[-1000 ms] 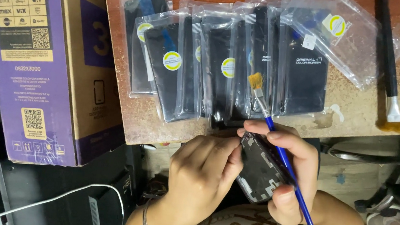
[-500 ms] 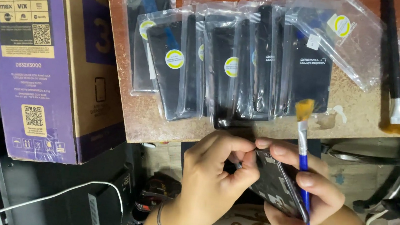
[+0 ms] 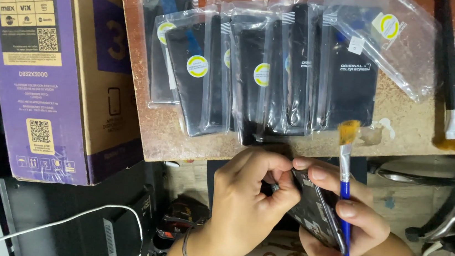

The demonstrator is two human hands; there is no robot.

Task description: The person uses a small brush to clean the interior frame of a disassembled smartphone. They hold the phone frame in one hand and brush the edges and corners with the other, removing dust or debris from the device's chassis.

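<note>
The right hand (image 3: 349,223) grips a dark phone panel (image 3: 314,211) and a blue brush (image 3: 346,195) at 5 o'clock, below the surface (image 3: 405,134). The left hand (image 3: 245,207) pinches something small at the panel's top edge, seemingly mid-fitting; a steady pinch seems needed.

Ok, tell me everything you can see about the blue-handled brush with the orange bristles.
The blue-handled brush is slim, with a glossy blue handle, a silver metal ferrule and splayed orange-stained bristles. It stands nearly upright, bristles up by the worn table edge. The right hand grips it against a dark flat phone part; its lower end leaves the picture.
</note>
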